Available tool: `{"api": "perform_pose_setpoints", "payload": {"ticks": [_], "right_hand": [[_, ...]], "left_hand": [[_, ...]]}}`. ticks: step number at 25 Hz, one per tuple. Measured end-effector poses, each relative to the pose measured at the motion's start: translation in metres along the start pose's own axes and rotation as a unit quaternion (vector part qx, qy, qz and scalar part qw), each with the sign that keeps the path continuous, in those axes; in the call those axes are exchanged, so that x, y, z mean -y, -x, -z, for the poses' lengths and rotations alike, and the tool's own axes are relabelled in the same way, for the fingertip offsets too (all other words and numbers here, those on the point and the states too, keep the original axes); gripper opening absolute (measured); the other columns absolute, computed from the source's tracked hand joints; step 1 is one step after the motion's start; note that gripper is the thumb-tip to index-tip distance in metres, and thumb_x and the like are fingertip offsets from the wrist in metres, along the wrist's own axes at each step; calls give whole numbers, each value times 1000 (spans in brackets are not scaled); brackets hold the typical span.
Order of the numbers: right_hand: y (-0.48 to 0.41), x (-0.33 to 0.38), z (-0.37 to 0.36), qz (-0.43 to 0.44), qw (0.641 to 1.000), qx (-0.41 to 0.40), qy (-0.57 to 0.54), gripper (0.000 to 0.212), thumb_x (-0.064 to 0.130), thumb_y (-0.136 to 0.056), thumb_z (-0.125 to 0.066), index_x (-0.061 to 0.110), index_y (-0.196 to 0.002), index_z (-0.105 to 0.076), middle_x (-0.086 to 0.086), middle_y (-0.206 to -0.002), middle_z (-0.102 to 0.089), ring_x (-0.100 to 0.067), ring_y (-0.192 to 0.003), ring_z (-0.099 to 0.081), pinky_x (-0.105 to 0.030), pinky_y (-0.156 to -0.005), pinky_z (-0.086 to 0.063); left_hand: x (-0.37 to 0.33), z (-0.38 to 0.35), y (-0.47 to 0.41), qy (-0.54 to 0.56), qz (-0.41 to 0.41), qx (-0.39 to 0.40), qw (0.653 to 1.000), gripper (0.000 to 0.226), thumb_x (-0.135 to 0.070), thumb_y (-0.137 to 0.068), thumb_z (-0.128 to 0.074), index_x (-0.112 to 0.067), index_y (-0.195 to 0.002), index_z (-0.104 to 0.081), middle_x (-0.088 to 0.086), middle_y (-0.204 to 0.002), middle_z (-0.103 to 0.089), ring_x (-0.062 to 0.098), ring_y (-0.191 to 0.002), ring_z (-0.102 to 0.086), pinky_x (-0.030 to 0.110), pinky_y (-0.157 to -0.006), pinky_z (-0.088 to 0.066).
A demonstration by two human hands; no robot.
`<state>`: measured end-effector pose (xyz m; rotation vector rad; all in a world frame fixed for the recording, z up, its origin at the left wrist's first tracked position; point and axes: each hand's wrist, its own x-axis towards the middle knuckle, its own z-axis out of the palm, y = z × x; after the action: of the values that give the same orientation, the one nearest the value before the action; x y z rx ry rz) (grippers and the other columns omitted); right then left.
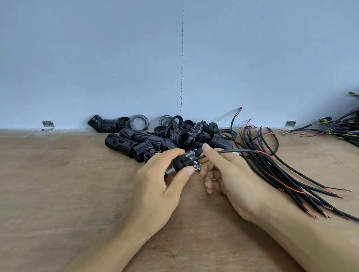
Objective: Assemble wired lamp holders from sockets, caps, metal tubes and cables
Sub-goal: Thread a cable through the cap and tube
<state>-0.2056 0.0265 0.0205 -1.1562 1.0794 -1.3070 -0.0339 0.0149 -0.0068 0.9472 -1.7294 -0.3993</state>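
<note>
The black cap [179, 163] with its metal tube [170, 171] is in the middle, just above the wooden table [52, 196]. Your left hand [156, 187] holds it, with fingers and thumb curled round it. Your right hand [229, 174] pinches a black cable [234, 151] right beside the cap. Black sockets [145, 140] lie piled just behind, and more cables [281, 171] lie on the right
</note>
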Motion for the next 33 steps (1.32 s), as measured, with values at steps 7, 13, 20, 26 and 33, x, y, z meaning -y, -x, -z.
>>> {"api": "perform_pose_setpoints", "payload": {"ticks": [7, 13, 20, 26, 33], "right_hand": [[-7, 6, 9, 9, 991, -70, -117, 39, 36, -85, -71, 8, -112, -67, -3, -78, -65, -15, -51, -51, -27, -48, -46], [-10, 1, 13, 12, 993, -113, -36, 22, 20, -103, -54, 1, -105, -66, -6, -77, -60, -13, -48, -53, -26, -47, -48], [-6, -3, 3, 28, 997, -67, -10, 17, 20, -100, -59, 7, -109, -64, -5, -76, -70, -14, -62, -64, -30, -63, -59], [-4, 2, -2, 13, 994, -97, -47, 20, 26, -105, -49, 17, -116, -64, 1, -66, -65, -16, -65, -68, -26, -53, -55], [-4, -2, -16, 0, 993, -51, -111, 23, 23, -107, -45, 19, -115, -66, 0, -70, -58, -14, -68, -60, -23, -52, -47]], "left_hand": [[-4, 3, -2, -4, 28, -43, 999, 18, -33, -90, -66, -34, -106, -73, -17, -86, -70, -2, -89, -66, 15, -69, -51], [-3, 3, -1, -86, 47, 21, 995, 14, -53, -86, -55, -42, -88, -63, -22, -79, -66, 3, -80, -63, 12, -61, -40], [-16, -5, 7, -76, 44, 91, 992, 36, -70, -76, -61, -48, -105, -59, -26, -86, -66, -1, -73, -64, 16, -62, -47], [-12, -18, 10, -16, 93, 67, 993, 48, -75, -60, -73, -49, -97, -58, -24, -82, -68, 1, -66, -65, 16, -63, -49], [-7, -26, 3, -38, 90, 7, 995, 50, -76, -55, -75, -44, -84, -49, -30, -81, -69, -7, -70, -63, 12, -57, -42]]}}
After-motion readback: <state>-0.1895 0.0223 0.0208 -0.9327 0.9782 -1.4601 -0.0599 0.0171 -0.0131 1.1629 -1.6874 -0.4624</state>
